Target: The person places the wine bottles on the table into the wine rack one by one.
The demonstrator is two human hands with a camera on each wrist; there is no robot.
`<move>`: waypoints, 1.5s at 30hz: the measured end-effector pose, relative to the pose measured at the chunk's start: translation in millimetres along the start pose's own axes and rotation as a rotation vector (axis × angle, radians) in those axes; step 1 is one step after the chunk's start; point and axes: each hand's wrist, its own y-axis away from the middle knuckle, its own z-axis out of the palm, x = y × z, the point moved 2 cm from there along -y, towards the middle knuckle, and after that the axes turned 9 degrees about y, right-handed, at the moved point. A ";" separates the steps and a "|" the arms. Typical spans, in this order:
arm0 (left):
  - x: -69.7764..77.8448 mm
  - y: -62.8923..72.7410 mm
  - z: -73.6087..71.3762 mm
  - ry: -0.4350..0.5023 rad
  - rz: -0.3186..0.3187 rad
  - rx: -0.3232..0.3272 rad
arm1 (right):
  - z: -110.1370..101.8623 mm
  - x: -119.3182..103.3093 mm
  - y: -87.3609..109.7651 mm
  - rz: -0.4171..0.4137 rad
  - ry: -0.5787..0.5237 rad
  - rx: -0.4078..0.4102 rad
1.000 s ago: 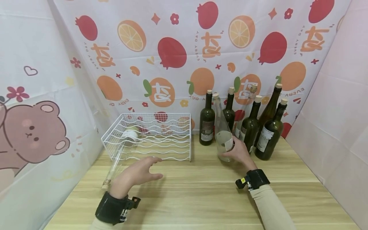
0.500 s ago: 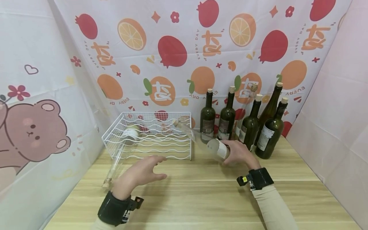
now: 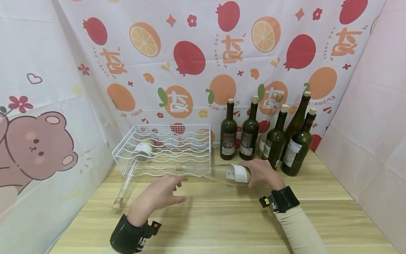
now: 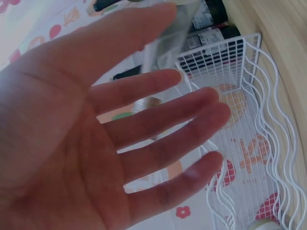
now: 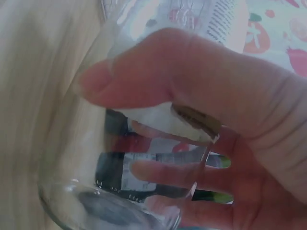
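My right hand (image 3: 260,171) grips a clear glass wine bottle (image 3: 219,173) near its base, with the thumb and fingers around the glass in the right wrist view. The bottle is tilted nearly flat, and its corked neck points left across the front of the white wire wine rack (image 3: 172,125). My left hand (image 3: 160,193) is held just in front of the rack, near the bottle's cork. In the left wrist view its fingers (image 4: 163,120) are spread with nothing between them. Another clear corked bottle (image 3: 144,149) lies in the rack's left side, neck toward me.
Several corked wine bottles stand at the back right, among them a dark green bottle (image 3: 228,135) beside the rack and another green bottle (image 3: 295,151) at the far right. A fruit-patterned cloth (image 3: 190,56) hangs behind the wooden table (image 3: 215,225).
The clear bottle went from nearly upright beside the dark bottles to almost level, its neck swinging left and down toward the rack's front. My left hand shifted slightly right.
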 end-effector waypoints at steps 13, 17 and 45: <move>4.8 -5.3 8.6 -0.074 0.047 0.132 | 3.5 -25.0 -4.8 -0.103 0.076 -0.069; -3.6 -10.4 20.7 -0.043 -0.001 0.033 | 4.2 -31.9 -5.0 -0.117 0.056 -0.083; -26.8 -20.9 53.6 0.162 0.042 -0.230 | 6.7 -57.7 2.6 -0.027 -0.081 -0.342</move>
